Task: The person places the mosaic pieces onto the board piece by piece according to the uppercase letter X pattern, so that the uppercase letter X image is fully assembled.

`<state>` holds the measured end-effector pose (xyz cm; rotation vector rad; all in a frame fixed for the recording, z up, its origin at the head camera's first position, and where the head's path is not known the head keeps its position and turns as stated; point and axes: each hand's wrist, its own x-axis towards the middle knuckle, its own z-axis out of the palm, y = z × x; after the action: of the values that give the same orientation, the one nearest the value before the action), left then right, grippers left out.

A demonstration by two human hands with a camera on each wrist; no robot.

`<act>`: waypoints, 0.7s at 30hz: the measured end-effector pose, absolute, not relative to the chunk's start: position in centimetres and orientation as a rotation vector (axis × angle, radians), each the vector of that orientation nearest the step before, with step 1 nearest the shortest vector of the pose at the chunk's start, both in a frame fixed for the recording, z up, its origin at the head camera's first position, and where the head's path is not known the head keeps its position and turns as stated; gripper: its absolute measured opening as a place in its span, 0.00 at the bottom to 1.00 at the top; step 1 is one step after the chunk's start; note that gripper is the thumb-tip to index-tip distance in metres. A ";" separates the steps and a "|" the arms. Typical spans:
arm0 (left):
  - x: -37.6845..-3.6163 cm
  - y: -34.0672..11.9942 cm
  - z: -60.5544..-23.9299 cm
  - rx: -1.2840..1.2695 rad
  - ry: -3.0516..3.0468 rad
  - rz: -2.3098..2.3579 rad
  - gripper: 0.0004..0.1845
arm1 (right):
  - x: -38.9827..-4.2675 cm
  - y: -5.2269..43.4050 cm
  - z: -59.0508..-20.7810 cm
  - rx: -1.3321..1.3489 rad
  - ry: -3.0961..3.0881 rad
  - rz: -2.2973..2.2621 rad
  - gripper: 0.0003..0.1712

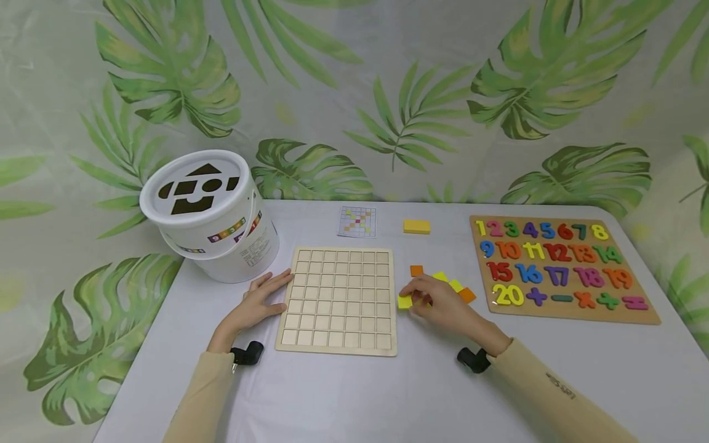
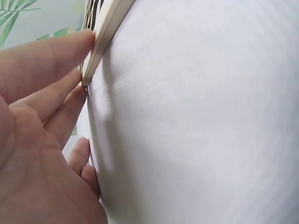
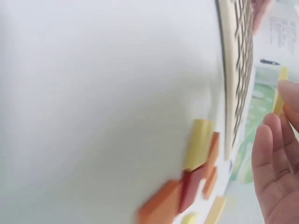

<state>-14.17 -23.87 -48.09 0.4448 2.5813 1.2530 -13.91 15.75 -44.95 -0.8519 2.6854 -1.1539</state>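
A wooden grid board (image 1: 343, 301) with square recesses lies flat on the table. My left hand (image 1: 259, 304) rests at its left side, the fairly straight fingers touching the edge, as the left wrist view also shows. To the right of the board, my right hand (image 1: 443, 304) pinches a yellow square tile (image 3: 282, 73) between thumb and fingers, held above the table. Orange tiles (image 1: 416, 271) and yellow tiles (image 1: 439, 277) lie around that hand. The right wrist view also shows a dark red tile (image 3: 190, 187) that the hand hides from the head view.
Behind the board lie a small coloured grid card (image 1: 357, 221) and a yellow block (image 1: 416, 227). A white lidded bucket (image 1: 232, 240) with shaped holes stands at the back left. On the right lies a number puzzle board (image 1: 565, 271).
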 end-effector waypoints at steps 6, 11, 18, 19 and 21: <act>-14.1 -23.6 -48.1 0.461 2.599 1.245 0.33 | -16.6 12.4 -44.6 -0.918 2.617 -1.287 0.17; -13.9 -23.1 -48.0 0.451 2.652 1.188 0.33 | -18.6 9.3 -44.7 -0.957 2.573 -1.325 0.16; -13.7 -22.3 -48.1 0.445 2.694 1.146 0.34 | -20.6 5.4 -45.0 -0.910 2.551 -1.275 0.15; -13.7 -22.3 -48.2 0.444 2.699 1.139 0.34 | -20.8 4.9 -45.0 -0.912 2.554 -1.265 0.14; -13.7 -22.2 -48.2 0.442 2.705 1.127 0.34 | -21.3 3.9 -45.2 -0.927 2.568 -1.237 0.14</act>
<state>-13.69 -22.18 -48.17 0.4417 2.7052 1.1273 -21.27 3.95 -45.16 -0.9273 2.5680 -1.2371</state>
